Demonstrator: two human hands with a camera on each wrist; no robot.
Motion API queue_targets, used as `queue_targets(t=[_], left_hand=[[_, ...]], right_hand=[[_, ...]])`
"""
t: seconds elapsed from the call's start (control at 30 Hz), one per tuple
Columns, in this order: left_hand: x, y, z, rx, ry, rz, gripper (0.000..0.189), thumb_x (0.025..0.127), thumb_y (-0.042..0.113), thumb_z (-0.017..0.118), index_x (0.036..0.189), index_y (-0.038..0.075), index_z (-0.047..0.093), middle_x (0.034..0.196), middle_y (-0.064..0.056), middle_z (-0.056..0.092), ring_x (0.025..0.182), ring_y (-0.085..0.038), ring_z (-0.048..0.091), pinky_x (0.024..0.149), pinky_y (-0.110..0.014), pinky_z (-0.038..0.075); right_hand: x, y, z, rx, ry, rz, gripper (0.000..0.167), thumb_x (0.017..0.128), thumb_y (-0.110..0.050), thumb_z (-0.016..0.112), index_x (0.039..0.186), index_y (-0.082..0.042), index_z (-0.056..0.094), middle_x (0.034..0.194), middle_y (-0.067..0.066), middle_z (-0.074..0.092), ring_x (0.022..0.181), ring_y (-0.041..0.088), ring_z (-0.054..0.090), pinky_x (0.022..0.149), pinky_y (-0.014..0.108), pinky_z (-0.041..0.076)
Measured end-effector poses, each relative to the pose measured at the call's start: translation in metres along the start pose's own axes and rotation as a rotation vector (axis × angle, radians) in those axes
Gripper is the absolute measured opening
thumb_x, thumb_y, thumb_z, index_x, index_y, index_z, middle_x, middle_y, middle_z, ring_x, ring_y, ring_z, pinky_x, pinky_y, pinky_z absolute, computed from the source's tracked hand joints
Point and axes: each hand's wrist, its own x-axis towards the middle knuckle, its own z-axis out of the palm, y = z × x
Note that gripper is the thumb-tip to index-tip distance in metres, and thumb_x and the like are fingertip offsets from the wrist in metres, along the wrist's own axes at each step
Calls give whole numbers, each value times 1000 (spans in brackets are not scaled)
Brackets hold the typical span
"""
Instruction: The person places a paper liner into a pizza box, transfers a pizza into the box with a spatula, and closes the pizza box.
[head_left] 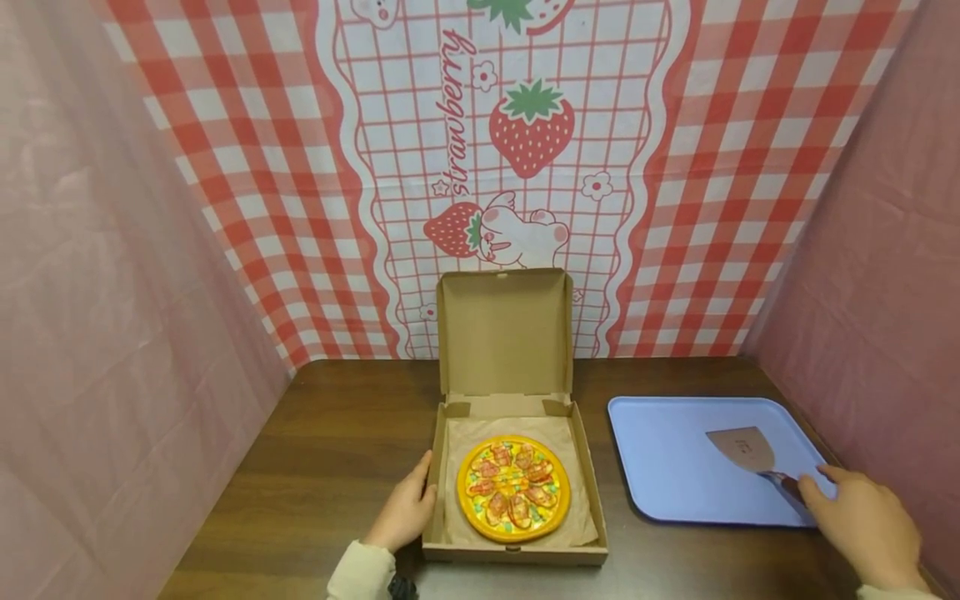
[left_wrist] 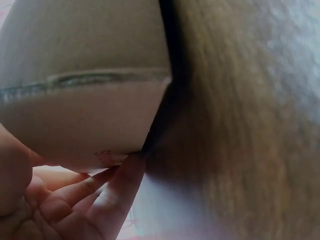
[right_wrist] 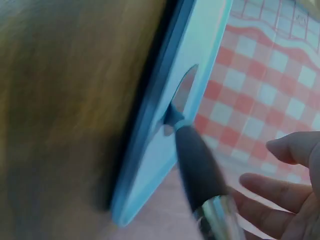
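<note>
An open cardboard pizza box (head_left: 506,333) stands on the table with its lid upright. On brown paper inside lies a round pizza (head_left: 513,487) with a yellow crust. My left hand (head_left: 405,504) touches the box's left side wall; in the left wrist view its fingers (left_wrist: 117,195) meet the box side (left_wrist: 90,120) near the table. At the right, a pizza server (head_left: 750,450) rests on a blue tray (head_left: 652,475), its dark handle (right_wrist: 197,165) reaching over the tray's edge. My right hand (head_left: 862,521) is at that handle, and the right wrist view shows its fingers spread beside it.
The wooden table (head_left: 322,450) extends to the left of the box. Behind it hangs a red checked cloth (head_left: 247,183) with strawberries, close to the lid. Pink cloth walls (head_left: 877,275) border both sides, the right one near the tray.
</note>
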Motion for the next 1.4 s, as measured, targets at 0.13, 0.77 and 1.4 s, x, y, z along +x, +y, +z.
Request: queue_targets(t=[0.13,0.77,1.4], left_hand=[[2,-1,-1,-18,-14,-14,55,94,2,54,145,-11,37,143,-33,46,128,-47,50,107,-58,40],[46,-11,-24,-193,-25,-76,55,98,10,53,144,-14,34,138,-35,49,123,-46,55,102,-54,47],[113,3,-40,-316,-40,-190,76,99,29,54,157,2,11,162,-24,14,148,-43,18,120,-56,23]], right_hand=[[1,-23,9,34,161,-133,46,93,-29,59,115,11,63,119,40,57,99,61,51,75,69,43],[32,-143,67,431,-91,-343,51,97,-24,59,138,6,50,125,27,64,118,44,57,94,55,51],[94,-218,85,774,-289,-258,68,102,-27,51,153,4,20,152,32,33,140,46,36,114,56,33]])
